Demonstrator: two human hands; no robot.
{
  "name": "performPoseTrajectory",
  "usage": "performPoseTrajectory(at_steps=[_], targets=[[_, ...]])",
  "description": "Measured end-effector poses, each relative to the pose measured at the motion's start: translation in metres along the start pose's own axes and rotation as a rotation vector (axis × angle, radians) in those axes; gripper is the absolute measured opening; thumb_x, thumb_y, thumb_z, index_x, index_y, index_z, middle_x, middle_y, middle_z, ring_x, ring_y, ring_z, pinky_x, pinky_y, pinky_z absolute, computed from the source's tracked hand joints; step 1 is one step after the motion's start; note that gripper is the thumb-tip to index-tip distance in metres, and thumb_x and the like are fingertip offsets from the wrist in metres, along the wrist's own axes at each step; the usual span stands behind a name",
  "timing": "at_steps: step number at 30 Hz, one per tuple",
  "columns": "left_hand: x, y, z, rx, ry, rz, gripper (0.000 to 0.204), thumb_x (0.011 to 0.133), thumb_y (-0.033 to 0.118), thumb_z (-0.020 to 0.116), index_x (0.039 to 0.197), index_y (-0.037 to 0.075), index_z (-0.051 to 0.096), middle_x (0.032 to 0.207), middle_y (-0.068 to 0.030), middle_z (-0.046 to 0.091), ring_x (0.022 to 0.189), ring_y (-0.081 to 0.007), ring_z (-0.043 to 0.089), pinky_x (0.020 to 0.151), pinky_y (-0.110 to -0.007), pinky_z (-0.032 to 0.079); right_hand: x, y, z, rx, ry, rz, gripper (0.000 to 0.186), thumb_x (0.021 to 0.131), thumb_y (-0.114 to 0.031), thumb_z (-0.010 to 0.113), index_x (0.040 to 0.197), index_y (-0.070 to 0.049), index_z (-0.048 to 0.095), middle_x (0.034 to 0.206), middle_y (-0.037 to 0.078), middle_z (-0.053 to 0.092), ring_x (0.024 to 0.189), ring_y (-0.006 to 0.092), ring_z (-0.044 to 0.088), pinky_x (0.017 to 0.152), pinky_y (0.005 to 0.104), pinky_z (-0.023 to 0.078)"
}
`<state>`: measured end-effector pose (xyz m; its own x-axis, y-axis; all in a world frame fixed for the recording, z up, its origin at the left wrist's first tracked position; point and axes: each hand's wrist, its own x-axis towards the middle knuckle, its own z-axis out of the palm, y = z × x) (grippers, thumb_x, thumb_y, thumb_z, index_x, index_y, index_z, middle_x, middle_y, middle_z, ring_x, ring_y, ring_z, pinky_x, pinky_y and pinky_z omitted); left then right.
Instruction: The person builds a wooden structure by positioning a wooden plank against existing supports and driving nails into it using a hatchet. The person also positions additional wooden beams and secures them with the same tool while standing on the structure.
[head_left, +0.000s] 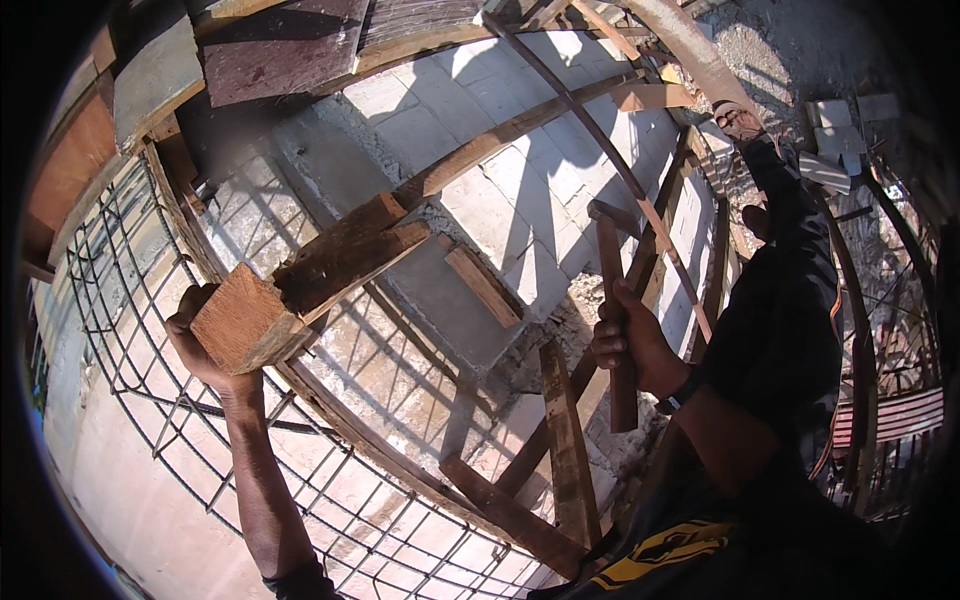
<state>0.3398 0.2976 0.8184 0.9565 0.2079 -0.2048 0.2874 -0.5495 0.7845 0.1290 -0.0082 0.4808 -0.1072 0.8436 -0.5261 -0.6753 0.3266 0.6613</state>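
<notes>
My left hand (pixel 200 340) is wrapped round the near end of a short, thick timber (pixel 242 320), whose sawn end faces down-left; dark and reddish boards (pixel 340 260) adjoin it, in line with a long beam (pixel 500 145). At centre right, my right hand (pixel 630 345) grips the upright wooden handle of a hammer-like tool (pixel 610 260), which has a short crosspiece at its top. A loose wood strip (pixel 482 282) lies on grey concrete between my hands. Below them are crossed boards (pixel 568 470). My left fingertips are partly hidden behind the timber.
Steel rebar mesh (pixel 150 395) runs along the left and bottom. Pale blocks (pixel 535 190) cover the upper middle, crossed by a thin slanting batten (pixel 580 120). Panels (pixel 280 50) line the top left. My foot (pixel 738 122) rests at upper right near rubble and scattered pieces (pixel 835 135).
</notes>
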Motion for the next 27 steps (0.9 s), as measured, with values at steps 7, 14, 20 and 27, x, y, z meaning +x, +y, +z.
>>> performPoseTrajectory(at_steps=[7,14,20,27], targets=[[0.002,-0.001,-0.015,0.375,0.199,0.073,0.019,0.101,0.019,0.049,0.103,0.003,0.041,0.117,-0.0206,0.059,0.104,-0.0266,0.062,0.094,-0.041,0.055,-0.039,0.048,0.130,0.058,-0.262,0.197,0.048,0.099,-0.060,0.048,0.083,-0.015,0.042,0.061,-0.003,0.041,0.048,0.0093,0.040,0.045,0.0296,0.039],[-0.001,-0.013,-0.010,0.411,0.131,0.181,0.022,0.103,0.023,0.049,0.107,0.002,0.043,0.116,-0.0192,0.058,0.104,-0.0248,0.061,0.093,-0.040,0.054,-0.004,-0.008,0.002,0.044,0.003,0.017,0.050,0.094,-0.066,0.050,0.079,-0.019,0.044,0.060,-0.007,0.040,0.046,0.0055,0.040,0.043,0.0251,0.034],[0.003,-0.013,-0.009,0.307,0.199,0.098,0.027,0.103,0.027,0.048,0.110,0.001,0.044,0.118,-0.0186,0.058,0.105,-0.0238,0.060,0.093,-0.039,0.052,-0.042,0.057,0.145,0.001,-0.313,0.173,0.053,0.092,-0.066,0.055,0.086,-0.015,0.045,0.061,-0.003,0.041,0.045,0.0096,0.039,0.043,0.0287,0.038],[-0.017,-0.014,-0.013,0.579,0.166,0.237,0.027,0.096,0.018,0.063,0.106,0.002,0.043,0.121,-0.0193,0.058,0.107,-0.0234,0.061,0.094,-0.039,0.053,-0.029,0.000,0.045,-0.052,-0.197,0.050,0.050,0.093,-0.067,0.053,0.086,-0.017,0.050,0.060,-0.005,0.042,0.044,0.0080,0.043,0.041,0.0267,0.039]])
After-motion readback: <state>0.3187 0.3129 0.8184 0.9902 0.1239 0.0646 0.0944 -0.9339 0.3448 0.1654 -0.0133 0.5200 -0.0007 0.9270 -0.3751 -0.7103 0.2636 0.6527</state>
